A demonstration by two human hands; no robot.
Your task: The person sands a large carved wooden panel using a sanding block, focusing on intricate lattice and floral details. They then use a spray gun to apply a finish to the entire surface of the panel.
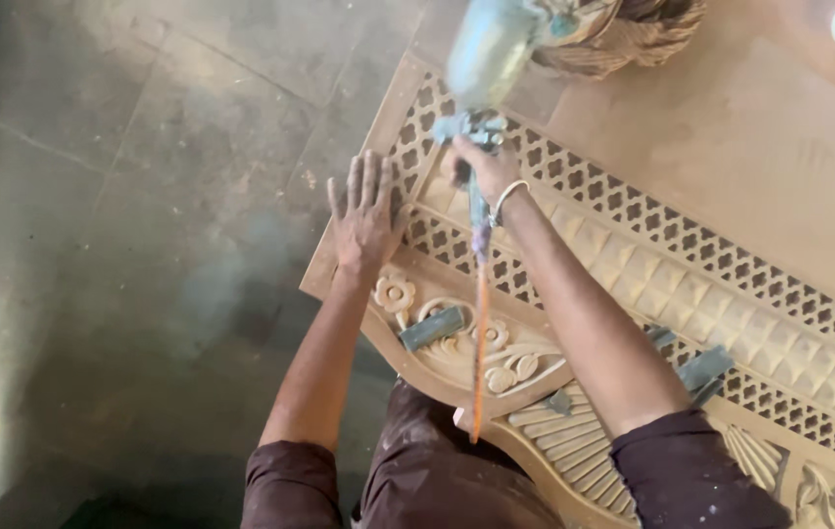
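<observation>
Person is bending over a long carved tan wooden panel (731,176) with lattice fretwork, a row of raised diamond blocks and flower carvings, lying on the grey stone floor (123,196). Left hand (366,211) is lying flat, fingers spread and apart, pressing down on the far-left corner of the panel, gripping nothing. Right hand (484,168) is clamped around the handle of a grey-green spray gun (481,69) with a blurred cup on top, just right of the left hand, over the lattice strip. A thin orange hose (479,343) is running from the gun back toward the person's body. A white bangle (505,199) is sitting on the right wrist. Small grey-green rectangular blocks are lying on the near carvings, one (430,328) between the arms, another (704,370) by the right elbow. A woven basket (623,34) is sitting at the far edge. Dark maroon sleeves are showing at both arms.
</observation>
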